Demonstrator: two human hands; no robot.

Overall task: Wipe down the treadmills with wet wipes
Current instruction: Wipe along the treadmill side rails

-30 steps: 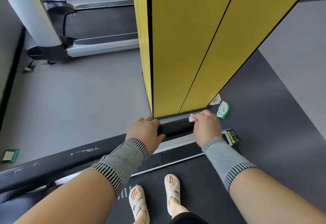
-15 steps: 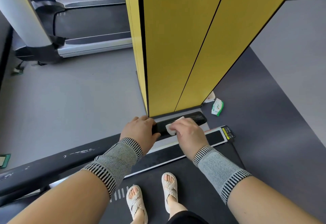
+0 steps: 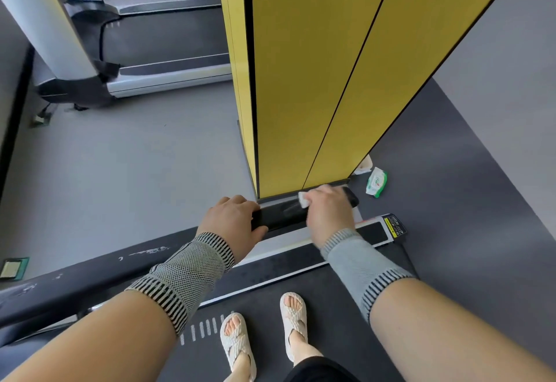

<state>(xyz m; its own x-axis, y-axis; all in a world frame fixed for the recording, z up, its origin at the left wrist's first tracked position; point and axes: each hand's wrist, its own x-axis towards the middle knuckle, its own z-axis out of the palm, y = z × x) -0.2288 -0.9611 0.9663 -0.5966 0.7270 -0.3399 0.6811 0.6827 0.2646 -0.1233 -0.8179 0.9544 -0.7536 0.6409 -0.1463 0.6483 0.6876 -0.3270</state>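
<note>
I stand on a treadmill belt (image 3: pixel 331 315), facing its black handrail (image 3: pixel 279 216), which runs from the lower left to a padded end near the yellow pillar. My left hand (image 3: pixel 233 220) grips the rail just left of the padded end. My right hand (image 3: pixel 328 213) holds a folded white wet wipe (image 3: pixel 304 199) and presses it on the padded end of the rail. A green and white pack of wet wipes (image 3: pixel 376 182) lies on the floor beyond the rail, to the right.
A tall yellow pillar (image 3: pixel 316 81) rises directly behind the rail. Another treadmill (image 3: pixel 156 75) with silver side rails stands at the far left. A crumpled white wipe (image 3: pixel 364 166) lies by the pillar's base. A small green floor socket (image 3: pixel 13 267) sits at the left edge.
My right hand slid the wipe left along the padded rail end, then back to the right. My left hand has kept its grip on the rail.
</note>
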